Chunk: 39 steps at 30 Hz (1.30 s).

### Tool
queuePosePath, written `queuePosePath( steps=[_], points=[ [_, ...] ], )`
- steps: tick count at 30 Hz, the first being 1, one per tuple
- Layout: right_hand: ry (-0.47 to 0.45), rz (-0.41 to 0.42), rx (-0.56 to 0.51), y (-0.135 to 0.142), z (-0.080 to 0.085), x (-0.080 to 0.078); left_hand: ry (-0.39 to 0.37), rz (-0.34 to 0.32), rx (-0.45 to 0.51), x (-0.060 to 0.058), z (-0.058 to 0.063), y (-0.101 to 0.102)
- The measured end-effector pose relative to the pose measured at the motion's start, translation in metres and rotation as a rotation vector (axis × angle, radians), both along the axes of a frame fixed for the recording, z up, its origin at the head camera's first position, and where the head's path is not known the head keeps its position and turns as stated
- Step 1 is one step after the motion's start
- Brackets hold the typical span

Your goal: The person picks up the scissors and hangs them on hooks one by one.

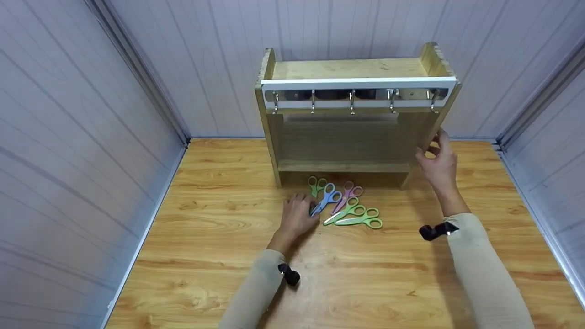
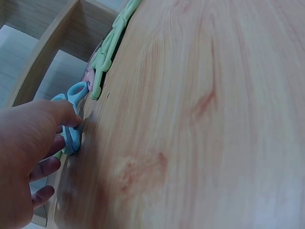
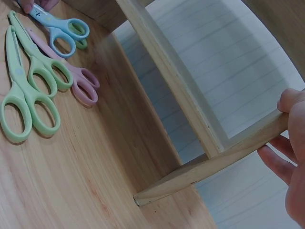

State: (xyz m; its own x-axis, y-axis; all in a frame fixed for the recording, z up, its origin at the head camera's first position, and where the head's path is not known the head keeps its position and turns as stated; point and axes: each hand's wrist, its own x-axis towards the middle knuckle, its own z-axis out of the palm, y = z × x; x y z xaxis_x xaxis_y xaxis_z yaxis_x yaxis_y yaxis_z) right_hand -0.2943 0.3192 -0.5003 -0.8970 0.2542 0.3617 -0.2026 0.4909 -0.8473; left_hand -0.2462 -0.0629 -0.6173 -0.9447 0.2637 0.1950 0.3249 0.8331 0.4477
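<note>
My left hand (image 1: 298, 214) pinches a pair of blue scissors (image 1: 327, 199) at the blade end, and their handles point toward the shelf. In the left wrist view the thumb lies against the blue scissors (image 2: 72, 138), with the other fingers behind and below. Pink scissors (image 1: 351, 191) and several green scissors (image 1: 364, 218) lie beside them on the wooden surface; one green pair (image 1: 315, 185) is partly hidden behind the blue ones. My right hand (image 1: 439, 164) grips the right side panel (image 3: 238, 151) of a wooden shelf (image 1: 338, 166), thumb on one face and fingers on the other.
Across the shelf's upper front runs a white rail (image 1: 356, 84) with several metal hooks (image 1: 352, 103). Behind the shelf stands a panelled back wall (image 1: 219, 68), with side walls at left and right. Wood-grain tabletop (image 1: 356, 283) extends in front of the scissors.
</note>
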Motion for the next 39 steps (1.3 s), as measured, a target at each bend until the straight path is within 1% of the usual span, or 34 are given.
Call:
queuePosePath(
  steps=[1,3,6,10,13,16,19,25,29,32,33,34,38,39],
  points=[
    [0.007,-0.007,0.006,0.0,0.0,0.0,0.003,-0.004,-0.004,0.001,0.002,0.001],
    [0.019,-0.008,0.014,0.0,-0.001,0.0,0.007,-0.005,0.004,0.001,0.0,0.001],
    [0.031,0.015,0.008,-0.001,-0.002,0.001,0.047,-0.009,0.021,-0.003,-0.011,0.0],
    [0.02,0.043,0.003,-0.001,-0.003,0.002,0.086,-0.024,0.037,-0.006,-0.02,-0.002],
    [0.011,0.044,0.002,-0.001,-0.003,0.001,0.065,-0.047,0.075,-0.008,-0.022,-0.003],
    [0.006,0.043,-0.002,0.0,-0.004,0.0,0.034,-0.062,0.117,-0.011,-0.028,-0.005],
    [-0.001,0.042,0.007,0.001,-0.003,-0.001,0.025,-0.059,0.129,-0.015,-0.035,-0.006],
    [-0.01,0.018,0.038,0.002,-0.004,-0.001,0.034,-0.068,0.117,-0.016,-0.037,-0.005],
    [0.008,0.01,0.049,-0.001,-0.004,-0.001,0.074,-0.062,0.116,-0.015,-0.039,-0.006],
    [0.015,0.018,0.044,-0.003,-0.003,-0.001,0.091,-0.058,0.114,-0.013,-0.035,-0.007],
    [0.016,0.021,0.042,-0.003,-0.003,0.0,0.093,-0.059,0.104,-0.011,-0.03,-0.007],
    [0.017,0.022,0.04,-0.003,-0.003,0.0,0.1,-0.059,0.085,-0.01,-0.028,-0.007],
    [0.014,0.023,0.043,-0.002,-0.003,0.0,0.068,-0.068,0.039,-0.001,-0.007,-0.005],
    [0.013,0.024,0.046,-0.002,-0.003,0.0,0.075,-0.068,0.029,0.0,-0.007,-0.005]
  ],
)
